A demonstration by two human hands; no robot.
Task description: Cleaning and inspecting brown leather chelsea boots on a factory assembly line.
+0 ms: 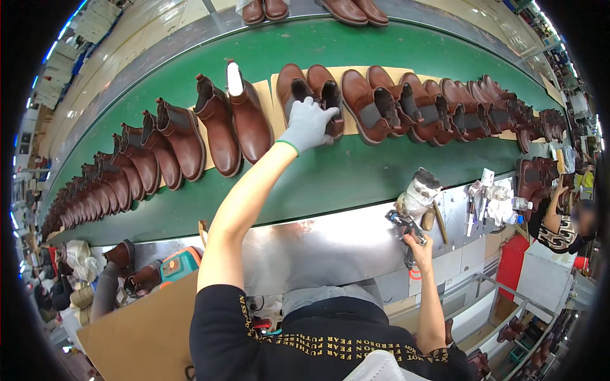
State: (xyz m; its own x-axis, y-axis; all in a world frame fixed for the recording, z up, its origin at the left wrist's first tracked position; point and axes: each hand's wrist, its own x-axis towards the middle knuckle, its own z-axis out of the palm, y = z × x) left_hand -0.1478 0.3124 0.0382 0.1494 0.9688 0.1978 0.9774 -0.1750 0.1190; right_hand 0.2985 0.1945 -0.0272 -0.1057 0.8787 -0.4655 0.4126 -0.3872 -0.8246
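Observation:
My left hand [308,126], in a grey-white glove with a green cuff, reaches over the belt and is closed on the shafts of a pair of brown ankle boots. The left boot [290,77] and the right boot [319,74] of that pair stand side by side, toes pointing away from me; my fingers partly cover their openings. Bare, my right hand [419,246] grips a black gun-shaped tool [405,223] above the metal ledge. An orange-red hose [415,274] shows below the tool. Beside its front end sits a plastic-wrapped container [419,192].
The green conveyor belt [356,47] carries long rows of brown boots, the left row [181,136] with toes toward me. On the metal ledge [305,251] lie a wooden-handled tool [440,222] and bottles [502,192]. A teal-and-orange box [180,265] stands at left. Another person [567,225] works at right.

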